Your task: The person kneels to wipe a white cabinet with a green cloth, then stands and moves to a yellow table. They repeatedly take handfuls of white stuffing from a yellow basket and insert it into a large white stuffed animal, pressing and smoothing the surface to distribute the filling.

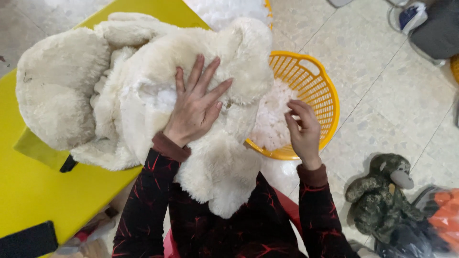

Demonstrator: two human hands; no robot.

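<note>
A pale speckled tile floor [382,95] with thin dark joints runs under everything, and a smooth bright yellow worktop [43,191] fills the space left of the left hand. On the worktop and spilling onto the person's lap lies a big cream plush toy [71,91], shaggy, soft and limp, with rounded bulging limbs. The left hand [196,105] lies flat on it, fingers spread and unclenched, pressing into the pile beside an opening where white stuffing [158,98] shows. Just right of that hand stands a round yellow plastic basket [313,83] with slotted walls, partly under the toy's edge, holding a fluffy white fibre fill [272,119]. The right hand [302,129] hovers over the basket's near rim, fingers curled loosely together; I cannot tell whether it pinches any fibre. Both sleeves [143,210] are dark with red vein-like lines and brown ribbed cuffs. Well right of the right hand, on the floor, sits a small grey-green plush monkey [382,191].
</note>
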